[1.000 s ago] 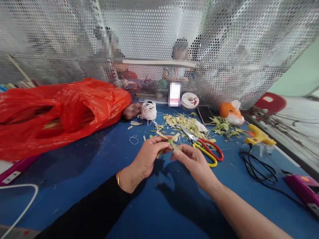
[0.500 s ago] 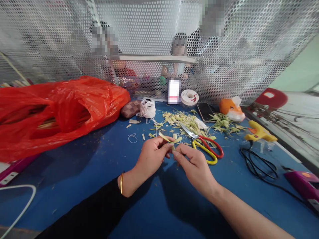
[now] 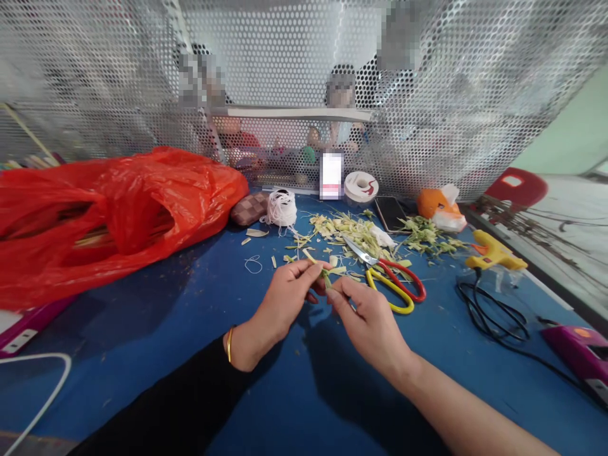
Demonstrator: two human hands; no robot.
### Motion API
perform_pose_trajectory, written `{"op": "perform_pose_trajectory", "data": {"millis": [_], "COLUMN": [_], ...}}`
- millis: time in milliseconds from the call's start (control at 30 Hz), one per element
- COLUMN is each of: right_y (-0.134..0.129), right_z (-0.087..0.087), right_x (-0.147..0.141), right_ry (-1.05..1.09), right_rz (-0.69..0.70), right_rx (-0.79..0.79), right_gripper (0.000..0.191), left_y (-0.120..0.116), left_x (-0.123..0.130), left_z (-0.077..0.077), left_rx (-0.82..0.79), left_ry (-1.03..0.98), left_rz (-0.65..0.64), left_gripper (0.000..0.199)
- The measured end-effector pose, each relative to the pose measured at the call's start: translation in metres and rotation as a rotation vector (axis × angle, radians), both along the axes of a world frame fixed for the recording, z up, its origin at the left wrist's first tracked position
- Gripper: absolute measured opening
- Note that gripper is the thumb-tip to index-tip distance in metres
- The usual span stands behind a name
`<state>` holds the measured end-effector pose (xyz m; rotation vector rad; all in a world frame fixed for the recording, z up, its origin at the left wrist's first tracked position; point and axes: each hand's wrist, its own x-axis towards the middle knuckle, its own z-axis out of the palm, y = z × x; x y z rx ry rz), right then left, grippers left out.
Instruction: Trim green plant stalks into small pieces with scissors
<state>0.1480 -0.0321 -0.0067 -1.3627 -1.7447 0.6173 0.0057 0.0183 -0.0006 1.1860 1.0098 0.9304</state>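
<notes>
Both hands meet over the middle of the blue table [image 3: 209, 316]. Between them is a small piece of folded green leaf strip [image 3: 327, 277], with pale ends sticking out. My left hand [image 3: 287, 294] is closed, pinching the strip between thumb and fingers. My right hand [image 3: 368, 313] pinches its lower end with thumb and forefinger. Part of the strip is hidden by the fingers. Just beyond my right hand lie scissors [image 3: 389, 278] with one red and one yellow handle, blades slightly apart. A pile of cut leaf scraps [image 3: 351, 228] spreads behind them.
A red plastic bag [image 3: 199, 183] fills the left. Along the back are a white string ball [image 3: 281, 209], a ribbon spool [image 3: 361, 187], a dark phone [image 3: 390, 213] and a tissue pack [image 3: 439, 206]. At right is a yellow glue gun [image 3: 494, 251] with a black cord [image 3: 489, 316].
My left thumb has shifted up along the leaf strip, and its pale end stands at a different angle. My right hand still pinches the lower end. Things on the table have stayed put.
</notes>
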Motion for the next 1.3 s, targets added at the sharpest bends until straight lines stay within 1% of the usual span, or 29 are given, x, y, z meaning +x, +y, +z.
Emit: {"op": "perform_pose_trajectory", "data": {"millis": [67, 133, 300, 433, 533, 600, 667, 700, 767, 833, 900, 967, 1033, 1133, 1233, 1300], "right_y": [0.001, 0.002, 0.003, 0.001, 0.0, -0.001, -0.001, 0.0, 0.003, 0.009, 0.015, 0.019, 0.021, 0.02, 0.019, 0.019], "right_z": [0.0, 0.001, 0.0, -0.002, -0.003, -0.005, -0.006, -0.005, -0.004, -0.002, -0.001, 0.0, -0.001, -0.001, 0.0, 0.0], "right_x": [0.001, 0.002, 0.002, 0.0, -0.002, -0.003, -0.003, -0.002, 0.001, 0.006, 0.011, 0.013, 0.014, 0.012, 0.011, 0.011], "right_ry": [0.017, 0.026, -0.038, -0.15, -0.223, -0.255, -0.258, -0.24, -0.137, 0.075, 0.351, 0.574, 0.689, 0.7, 0.591, 0.516], "right_rz": [-0.035, -0.051, -0.02, 0.038, 0.08, 0.096, 0.085, 0.064, -0.004, -0.072, -0.122, -0.141, -0.148, -0.159, -0.176, -0.192], "right_rx": [-0.032, -0.045, -0.041, 0.083, 0.173, 0.204, 0.2, 0.172, 0.049, -0.115, -0.237, -0.296, -0.321, -0.299, -0.229, -0.194], "right_gripper": [0.03, 0.031, 0.032, 0.032, 0.03, 0.028, 0.027, 0.028, 0.031, 0.034, 0.036, 0.036, 0.034, 0.027, 0.023, 0.022], "left_y": [0.0, 0.0, -0.002, -0.003, -0.004, -0.003, -0.001, 0.0, 0.002, 0.004, 0.003, 0.002, 0.0, -0.003, -0.005, -0.006], "left_x": [-0.002, -0.003, 0.0, 0.004, 0.006, 0.006, 0.005, 0.004, 0.001, -0.003, -0.005, -0.006, -0.004, -0.001, 0.002, 0.002], "left_z": [0.002, 0.005, 0.005, -0.002, -0.007, -0.009, -0.009, -0.008, -0.004, 0.0, 0.004, 0.005, 0.004, 0.001, 0.001, 0.002], "left_rx": [-0.058, -0.072, -0.05, -0.036, -0.055, -0.083, -0.119, -0.144, -0.19, -0.211, -0.211, -0.21, -0.218, -0.24, -0.238, -0.249], "left_ry": [-0.044, -0.054, -0.011, -0.007, -0.038, -0.053, -0.071, -0.086, -0.121, -0.154, -0.155, -0.124, -0.089, -0.066, -0.067, -0.08], "left_rz": [-0.029, -0.038, 0.067, 0.119, 0.159, 0.167, 0.139, 0.113, 0.071, 0.043, -0.001, -0.071, -0.14, -0.187, -0.182, -0.201], "left_gripper": [0.03, 0.028, 0.023, 0.014, 0.013, 0.014, 0.015, 0.017, 0.023, 0.026, 0.027, 0.029, 0.028, 0.027, 0.03, 0.032]}}
